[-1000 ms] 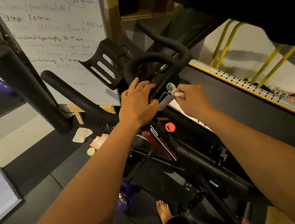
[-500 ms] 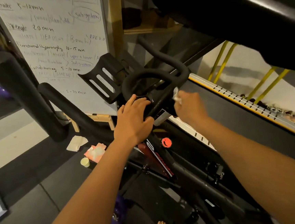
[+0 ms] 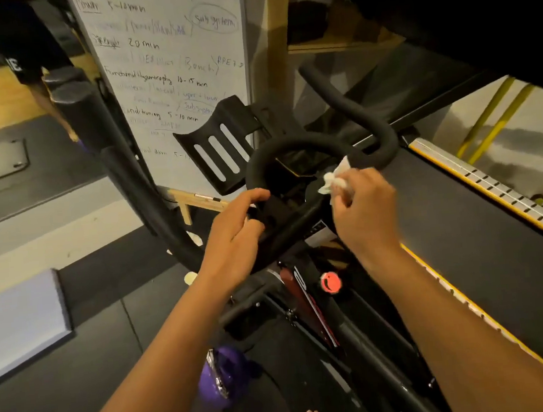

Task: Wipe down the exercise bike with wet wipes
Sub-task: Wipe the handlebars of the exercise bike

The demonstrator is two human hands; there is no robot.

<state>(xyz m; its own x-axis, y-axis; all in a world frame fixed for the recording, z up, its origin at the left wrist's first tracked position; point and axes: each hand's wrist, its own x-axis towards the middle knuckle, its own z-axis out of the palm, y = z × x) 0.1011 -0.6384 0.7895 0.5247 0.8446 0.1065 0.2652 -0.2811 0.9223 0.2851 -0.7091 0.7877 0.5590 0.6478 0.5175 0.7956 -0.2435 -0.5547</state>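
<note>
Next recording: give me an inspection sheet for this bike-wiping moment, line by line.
Surface: dark floor mats under the bike.
Job's things: handlebar of the exercise bike; white wipe held against its right bend.
Clutter: purple kettlebell and grey pad on the floor.
Grippers: left hand grips the handlebar's centre; right hand pinches the wipe.
Cables: nothing seen.
Surroundings: whiteboard ahead; black deck with a yellow edge on the right.

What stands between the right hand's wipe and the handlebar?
Nothing visible does. The right hand pinches the wet wipe right against the handlebar, at the right side of its loop. The left hand grips the centre, left of the wipe.
</note>
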